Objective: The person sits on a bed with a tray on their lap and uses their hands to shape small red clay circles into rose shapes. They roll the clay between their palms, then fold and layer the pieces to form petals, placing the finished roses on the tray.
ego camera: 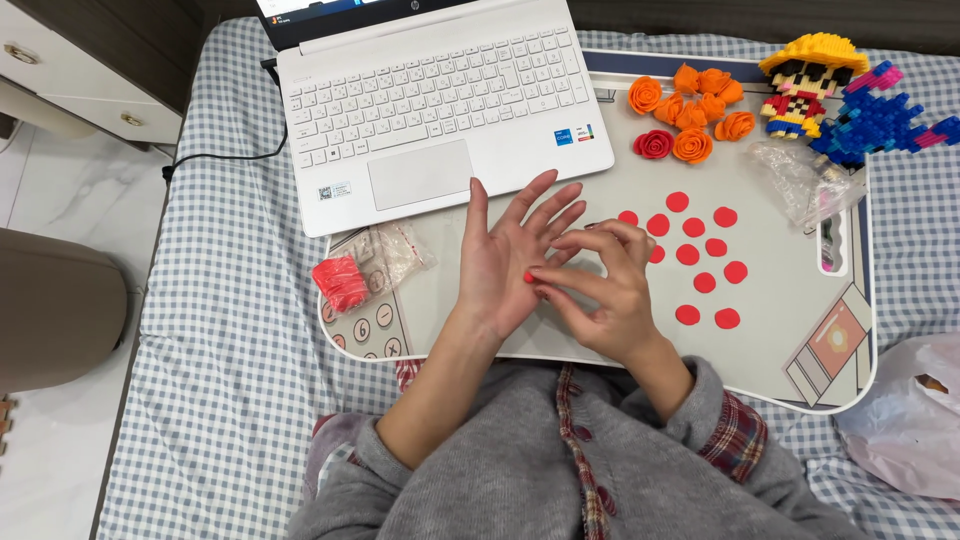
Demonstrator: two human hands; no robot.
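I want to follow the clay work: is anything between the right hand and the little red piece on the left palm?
Nothing visible. The right hand has its fingertips right at the small red piece lying on the open left hand, above the lap tray.

Laptop [440,100] at upper centre of the frame, on the surface [780,360]. Roses [690,110] right of it; discs [695,255] below them; bag [375,265] at centre left; figure [805,85] at upper right.
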